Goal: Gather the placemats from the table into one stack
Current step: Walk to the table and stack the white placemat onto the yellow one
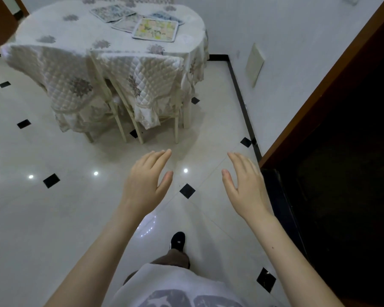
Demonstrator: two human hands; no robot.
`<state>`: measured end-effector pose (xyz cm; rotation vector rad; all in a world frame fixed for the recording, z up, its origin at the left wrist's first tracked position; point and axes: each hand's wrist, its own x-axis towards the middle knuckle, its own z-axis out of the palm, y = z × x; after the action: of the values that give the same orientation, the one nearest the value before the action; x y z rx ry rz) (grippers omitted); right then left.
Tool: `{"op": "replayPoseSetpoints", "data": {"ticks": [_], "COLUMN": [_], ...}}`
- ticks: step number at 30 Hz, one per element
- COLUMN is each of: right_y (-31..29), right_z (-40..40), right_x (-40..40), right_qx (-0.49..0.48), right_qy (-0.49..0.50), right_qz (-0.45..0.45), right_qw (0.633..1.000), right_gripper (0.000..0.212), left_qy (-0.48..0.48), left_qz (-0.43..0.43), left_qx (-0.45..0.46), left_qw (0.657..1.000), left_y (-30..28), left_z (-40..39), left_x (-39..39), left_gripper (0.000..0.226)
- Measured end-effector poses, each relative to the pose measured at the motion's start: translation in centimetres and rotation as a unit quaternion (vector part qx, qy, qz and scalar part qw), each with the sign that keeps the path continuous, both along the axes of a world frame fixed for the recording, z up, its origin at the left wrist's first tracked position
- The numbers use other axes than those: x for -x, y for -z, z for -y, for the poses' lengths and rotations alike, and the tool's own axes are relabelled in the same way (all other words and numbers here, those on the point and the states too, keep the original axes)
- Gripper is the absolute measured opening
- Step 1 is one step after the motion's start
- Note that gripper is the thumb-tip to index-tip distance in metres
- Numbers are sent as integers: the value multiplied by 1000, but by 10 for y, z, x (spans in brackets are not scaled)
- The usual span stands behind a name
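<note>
Several patterned placemats lie spread and partly overlapping on the far right part of a round table point(60, 34) covered with a quilted floral cloth. The nearest placemat point(155, 29) is yellow-green with a pale border. Behind it lie a grey-blue placemat point(112, 12), a pale one point(127, 23) and a blue one point(166, 16). My left hand point(145, 181) and my right hand point(245, 185) are held out over the floor, well short of the table. Both are empty with fingers extended.
Two chairs point(140, 85) with quilted covers stand tucked against the table's near side. A white wall with a pale panel point(254, 64) runs along the right. A dark doorway with a brown frame point(333, 89) is at the right. My foot point(177, 240) is on the glossy tiled floor.
</note>
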<state>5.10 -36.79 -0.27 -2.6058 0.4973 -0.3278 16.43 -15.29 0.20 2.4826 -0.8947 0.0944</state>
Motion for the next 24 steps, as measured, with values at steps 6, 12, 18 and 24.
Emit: {"op": "replayPoseSetpoints", "data": {"ticks": [6,12,18,24], "right_y": [-15,-34,-27,-5], "right_z": [42,90,144,229], "right_x": [-91,-162,-211,-268], "right_qx": [30,72,77,63], "right_qy": [29,56,64,42], "right_qz": [11,11,-1,-18], "right_qw": [999,996,995,997], "right_gripper": [51,52,51,54], "left_qy": [31,73,96,71], "left_qz": [22,41,26,5], "left_qx": [16,11,-15,-40], "left_qw": [999,996,995,997], "left_y": [-18,-39,-26,-2], "left_z": [44,102,169,254], "left_x": [-104,-190,-238,-284], "left_gripper": [50,51,50,50]}}
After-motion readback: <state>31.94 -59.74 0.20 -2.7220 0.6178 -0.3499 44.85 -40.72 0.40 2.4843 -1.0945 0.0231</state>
